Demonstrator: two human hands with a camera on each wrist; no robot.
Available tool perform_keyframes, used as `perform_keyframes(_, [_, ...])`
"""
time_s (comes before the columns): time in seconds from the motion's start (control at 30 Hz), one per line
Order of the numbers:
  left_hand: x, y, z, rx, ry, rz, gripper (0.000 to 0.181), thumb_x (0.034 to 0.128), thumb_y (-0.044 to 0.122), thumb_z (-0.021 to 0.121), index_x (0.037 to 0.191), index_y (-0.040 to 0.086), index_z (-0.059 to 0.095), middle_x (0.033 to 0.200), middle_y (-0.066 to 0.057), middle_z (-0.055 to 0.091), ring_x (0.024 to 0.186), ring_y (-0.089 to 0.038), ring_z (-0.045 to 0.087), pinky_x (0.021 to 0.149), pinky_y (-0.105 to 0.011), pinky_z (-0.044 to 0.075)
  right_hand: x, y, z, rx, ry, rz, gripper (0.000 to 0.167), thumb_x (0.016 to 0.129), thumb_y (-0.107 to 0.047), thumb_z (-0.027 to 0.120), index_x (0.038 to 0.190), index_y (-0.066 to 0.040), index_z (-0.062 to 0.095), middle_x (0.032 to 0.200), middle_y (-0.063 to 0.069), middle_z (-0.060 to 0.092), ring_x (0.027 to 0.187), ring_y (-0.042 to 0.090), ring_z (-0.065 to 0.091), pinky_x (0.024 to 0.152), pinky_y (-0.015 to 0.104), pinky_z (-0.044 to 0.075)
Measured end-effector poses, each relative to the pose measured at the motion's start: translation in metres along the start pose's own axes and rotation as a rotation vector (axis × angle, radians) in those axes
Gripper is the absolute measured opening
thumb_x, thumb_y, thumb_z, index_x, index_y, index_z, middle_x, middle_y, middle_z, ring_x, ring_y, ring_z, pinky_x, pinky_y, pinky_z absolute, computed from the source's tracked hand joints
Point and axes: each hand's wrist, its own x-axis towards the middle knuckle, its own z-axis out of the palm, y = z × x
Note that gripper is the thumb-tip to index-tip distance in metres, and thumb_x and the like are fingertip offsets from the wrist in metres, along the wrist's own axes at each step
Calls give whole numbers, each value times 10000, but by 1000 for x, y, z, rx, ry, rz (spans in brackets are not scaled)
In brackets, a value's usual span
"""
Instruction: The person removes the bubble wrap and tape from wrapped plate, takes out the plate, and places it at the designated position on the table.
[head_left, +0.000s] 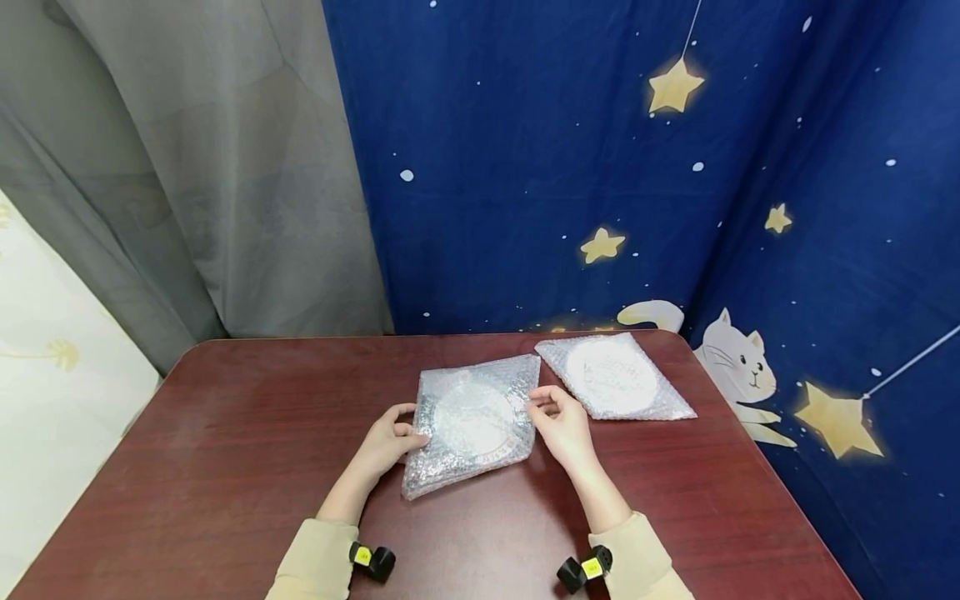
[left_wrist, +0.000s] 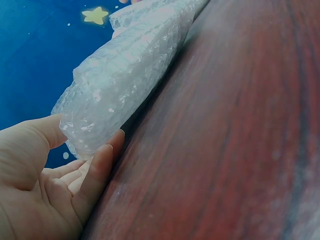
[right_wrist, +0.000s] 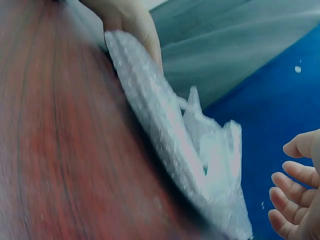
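Note:
A packet of clear bubble wrap [head_left: 474, 419] with a flat, round white thing inside is tilted a little above the table in the head view. My left hand [head_left: 386, 441] pinches its left edge, thumb on top and fingers underneath; the left wrist view shows this grip on the bubble wrap [left_wrist: 120, 75] close up. At the packet's right edge is my right hand [head_left: 561, 425], fingers loosely bent. In the right wrist view the fingers [right_wrist: 290, 192] stand apart from the wrap, with nothing between them. What the round thing is, the wrap blurs.
A second bubble-wrapped packet [head_left: 613, 377] with a round white thing lies at the table's back right. The reddish-brown table [head_left: 247, 433] ends against a grey curtain [head_left: 277, 208] and a blue starry curtain [head_left: 510, 208].

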Motion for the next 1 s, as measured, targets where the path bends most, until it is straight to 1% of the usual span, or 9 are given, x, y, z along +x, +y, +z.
perform_keyframes(0.13, [0,1,0,1,3,0,638,810,15,722,1372,22,419,731,-61,624,577,-148,509,503,-287,463,-6,-11,3,3,-17,-42,135,810,-50,690,940,-15,694,782,16,642,654,121,558,590,229,472])
perform_keyframes(0.23, [0,1,0,9,8,1,643,811,23,727,1375,24,418,737,-61,628,582,-152,514,505,-290,465,-12,-18,7,-2,-49,-66,112,806,-56,694,916,-35,696,753,1,628,571,88,512,506,218,434])
perform_keyframes(0.33, [0,1,1,21,13,7,648,811,30,732,1377,19,418,740,-60,630,585,-154,518,505,-296,468,-18,-23,12,-17,-91,-84,71,815,-83,706,886,-74,699,743,-17,624,524,74,485,456,222,408])
perform_keyframes(0.43, [0,0,0,21,13,7,648,813,29,729,1379,19,415,742,-61,633,584,-157,521,503,-300,470,-24,-26,19,-44,-135,-97,41,826,-124,717,861,-111,701,743,-42,627,546,73,509,480,232,434])
perform_keyframes(0.53, [-1,1,0,8,11,-2,643,814,25,728,1379,28,420,743,-65,635,583,-152,522,504,-299,472,-30,-25,26,-75,-177,-99,54,835,-158,718,866,-117,701,749,-57,628,581,76,533,520,239,460])
perform_keyframes(0.63, [-1,1,1,1,10,-3,640,813,24,728,1376,27,422,739,-67,634,584,-151,522,505,-297,472,-34,-23,33,-98,-218,-92,104,841,-175,710,907,-96,698,768,-60,631,601,69,551,541,239,479])
perform_keyframes(0.73, [-1,1,1,6,14,-1,641,811,31,735,1373,28,427,732,-63,629,591,-151,520,509,-299,473,-38,-21,38,-102,-244,-79,156,838,-176,707,946,-65,691,783,-50,635,586,55,560,526,233,485])
perform_keyframes(0.83, [-1,-1,1,26,21,10,646,807,39,742,1371,19,426,722,-55,620,595,-158,514,508,-304,471,-41,-21,42,-71,-263,-64,178,835,-154,705,965,-34,683,794,-23,634,533,61,563,473,241,488])
perform_keyframes(1.0, [-1,1,1,30,25,11,648,805,40,744,1371,24,429,716,-53,616,595,-158,511,508,-304,468,-44,-21,46,-14,-282,-49,196,841,-124,700,986,5,673,821,26,625,488,144,582,411,258,483])
